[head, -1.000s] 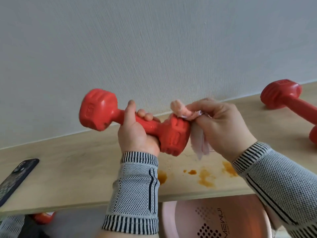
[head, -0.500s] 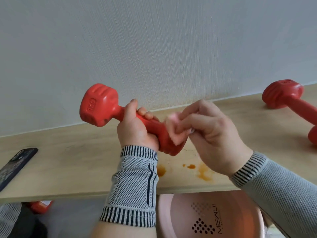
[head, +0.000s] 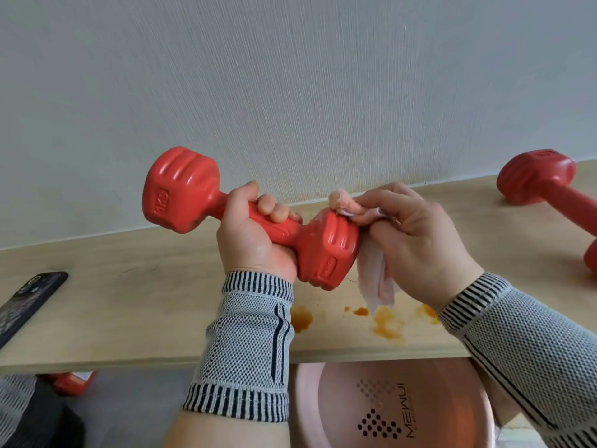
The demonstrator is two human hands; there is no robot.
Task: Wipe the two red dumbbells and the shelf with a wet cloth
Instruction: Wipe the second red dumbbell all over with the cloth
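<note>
The left hand (head: 255, 240) is gripping a red dumbbell (head: 252, 218) by its handle at frame center, fingers + thumb curled tight round the bar, holding it up off the shelf (head: 129, 305) w/ one head tilting toward the upper left and the other toward the lower right. The right hand (head: 416, 240) is pinching a pink cloth (head: 374, 282) just right of center, fingers bent round it, pressing a bunched bit against the top edge of the lower-right head while the rest of the cloth is hanging down beside that head. Both wrists are wearing grey knit sleeves w/ dark striped cuffs (head: 258, 284). The upper-left head is showing raised lettering that seems to read "1KG"; the near head is also carrying raised text, too small to read. A second red dumbbell (head: 546, 189) is lying on the shelf at the right edge of the frame, well apart from the hands. Orange stains (head: 386, 324) are sitting on the shelf below the cloth. A dark phone (head: 29, 302) is lying at the left edge on the shelf. Below the shelf, lower right, a pink basin (head: 310, 399) is showing printed "MEWUI" + a dot pattern. A small red object (head: 74, 381) is peeking out under the shelf at lower left; cannot tell what it is.
</note>
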